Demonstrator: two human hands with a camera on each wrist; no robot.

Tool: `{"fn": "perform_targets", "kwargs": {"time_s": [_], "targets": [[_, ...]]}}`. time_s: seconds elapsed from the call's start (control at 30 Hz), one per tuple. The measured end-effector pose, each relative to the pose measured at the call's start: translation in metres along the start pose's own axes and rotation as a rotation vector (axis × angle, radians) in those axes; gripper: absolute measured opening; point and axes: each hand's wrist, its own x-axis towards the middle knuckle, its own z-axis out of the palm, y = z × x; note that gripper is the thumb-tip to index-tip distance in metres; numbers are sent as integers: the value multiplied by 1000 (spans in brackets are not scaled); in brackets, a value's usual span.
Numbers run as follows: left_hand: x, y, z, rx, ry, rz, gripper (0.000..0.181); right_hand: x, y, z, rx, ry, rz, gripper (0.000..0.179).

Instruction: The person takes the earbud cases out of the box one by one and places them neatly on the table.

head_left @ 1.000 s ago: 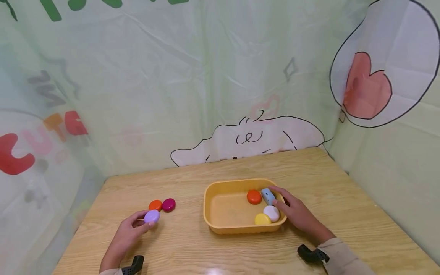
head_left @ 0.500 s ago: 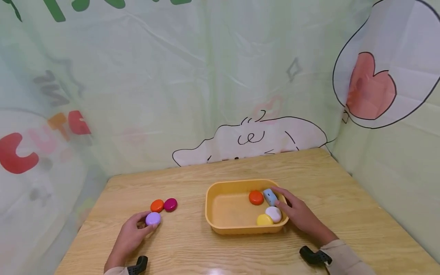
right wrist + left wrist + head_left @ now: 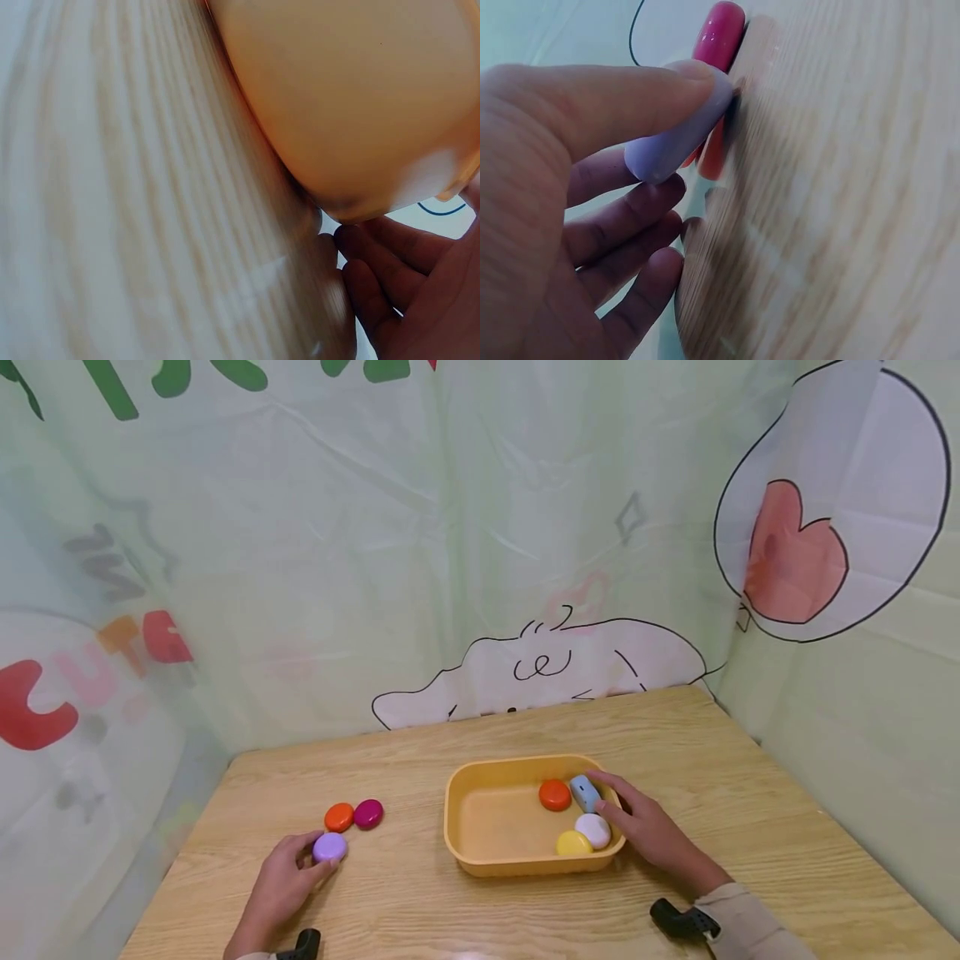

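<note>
My left hand pinches a smooth lilac round disc between thumb and fingers, at the left of the table. In the left wrist view the lilac disc is tilted close over the wood, with the thumb on its upper face. Just behind it lie an orange disc and a magenta disc, side by side. My right hand grips the right end of a yellow tray, thumb over the rim. In the right wrist view its fingers bend against the tray's outer wall.
Inside the tray, toward its right end, sit a red disc, a light blue block, a white disc and a yellow disc. A printed curtain hangs behind the wooden table.
My left hand has drawn the lilac disc slightly toward me, away from the orange disc, and lower to the table. The right hand and the tray hold still.
</note>
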Motion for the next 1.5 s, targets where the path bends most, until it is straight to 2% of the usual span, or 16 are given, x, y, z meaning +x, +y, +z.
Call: {"fn": "perform_targets", "kwargs": {"time_s": [0.33, 0.67, 0.9, 1.0, 1.1, 1.37, 1.5], "targets": [[-2, -2, 1, 2, -4, 16, 62, -1, 1, 0, -2, -6, 11, 52], [0, 5, 2, -17, -4, 43, 60, 3, 0, -1, -19, 9, 8, 52], [0, 9, 7, -95, -24, 56, 56, 3, 2, -1, -16, 2, 5, 51], [1, 9, 11, -110, -7, 74, 52, 3, 3, -1, -15, -4, 6, 51], [3, 11, 13, -94, 11, 84, 49, 3, 3, -1, -16, -4, 3, 51], [2, 19, 17, 17, 41, 91, 48, 2, 5, 0, -14, -7, -11, 51], [1, 24, 20, 31, 49, 106, 38, 0, 3, -1, -10, -7, -4, 52]]}}
